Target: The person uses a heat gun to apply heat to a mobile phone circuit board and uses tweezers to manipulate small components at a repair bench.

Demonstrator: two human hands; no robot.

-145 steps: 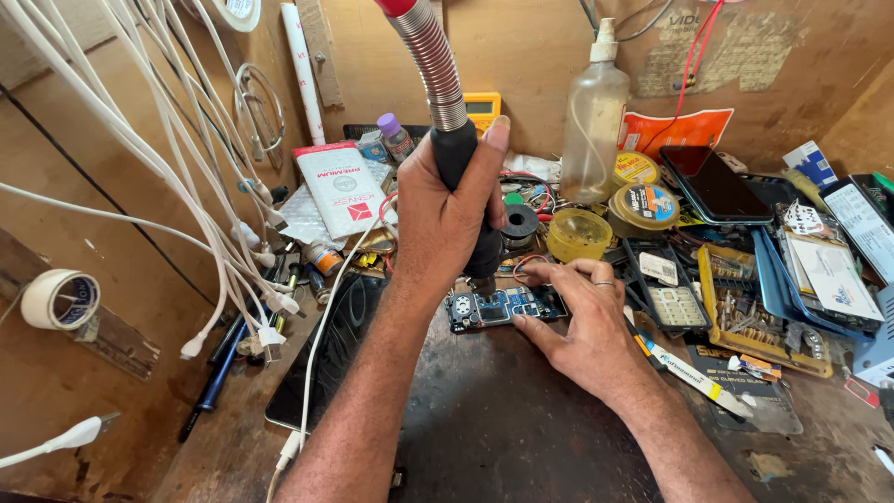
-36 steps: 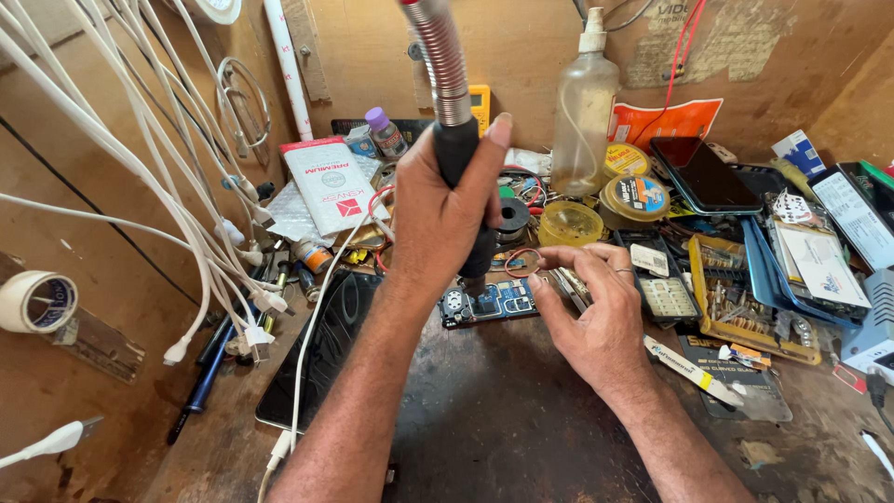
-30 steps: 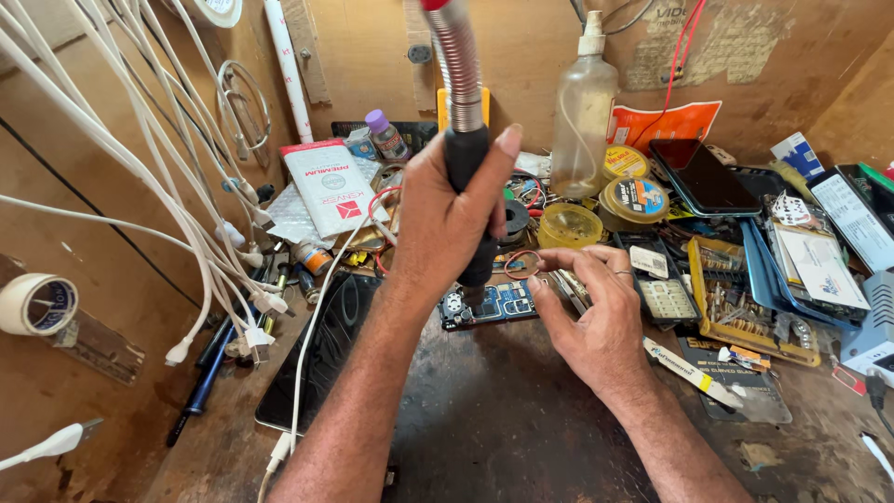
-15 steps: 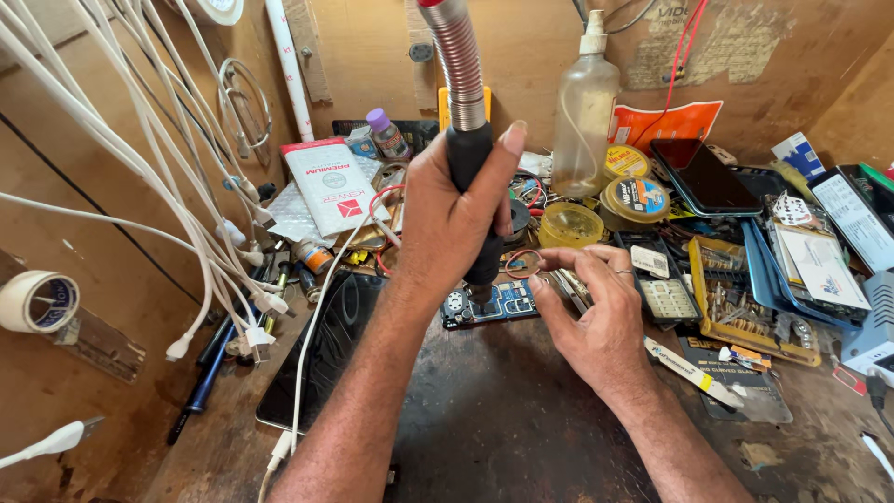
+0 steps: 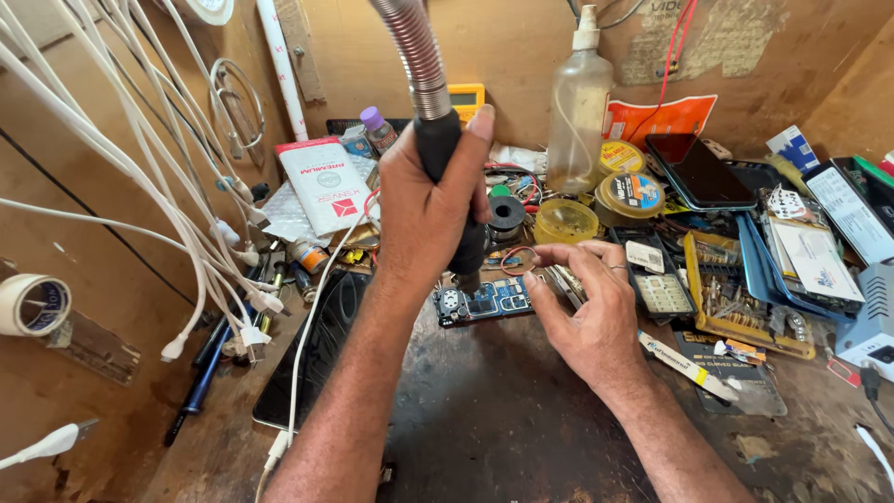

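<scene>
At a cluttered repair surface (image 5: 484,419), the left hand (image 5: 424,210) grips the black handle of a hot-air wand (image 5: 438,149), fingers clamped round it, its ribbed metal hose rising out of the top of the frame and its nozzle pointing down just above a small blue circuit board (image 5: 484,303); the board lies flat near the middle of the surface, and the right hand (image 5: 587,312) rests at its right end, fingers drawn together on a pair of metal tweezers (image 5: 563,284) just beside the board's edge; a dark phone (image 5: 312,349) lies face up to the left, white charging cables (image 5: 140,168) hang along the wooden wall, and a clear spray bottle (image 5: 577,102) stands behind a yellow tray of parts (image 5: 736,293).
</scene>
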